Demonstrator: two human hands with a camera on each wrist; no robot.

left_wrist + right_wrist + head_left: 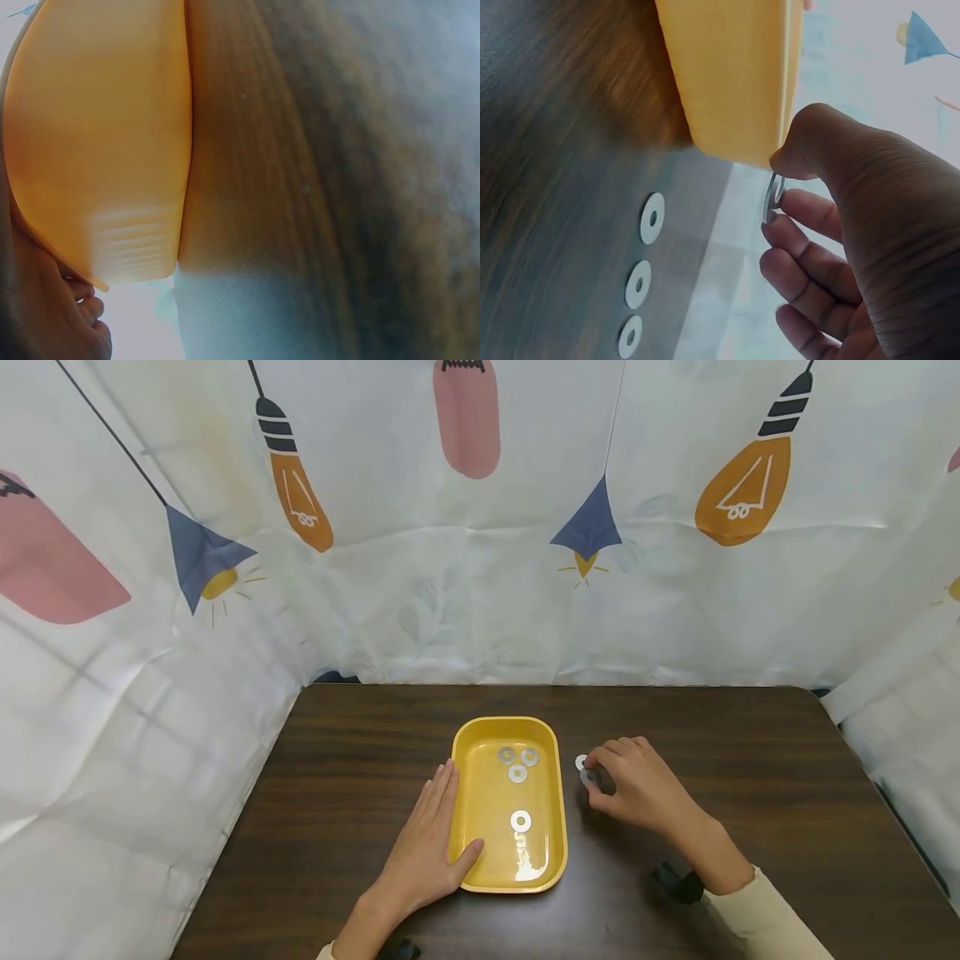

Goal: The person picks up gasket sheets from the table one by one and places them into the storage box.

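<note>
A yellow tray [562, 814] stands lengthwise on the table, with several flat metal washers [517, 774] on its floor. Along its left side lies my left hand [423, 847], fingers straight beside the rim and thumb laid over the near left edge. To the right of the tray, my right hand [637, 783] pinches a washer [769, 201] between thumb and fingertips, tilted on edge in the right wrist view. Three more washers [652, 218] lie in a row on the tabletop near this hand. From the left wrist, the tray's outer wall [105, 135] fills much of the view.
The dark wood-grain table [360, 760] ends at a far edge against a white curtain [465, 610] printed with lamps and bulbs. Black wrist straps [678, 883] sit under the forearms. The curtain also hangs along both sides.
</note>
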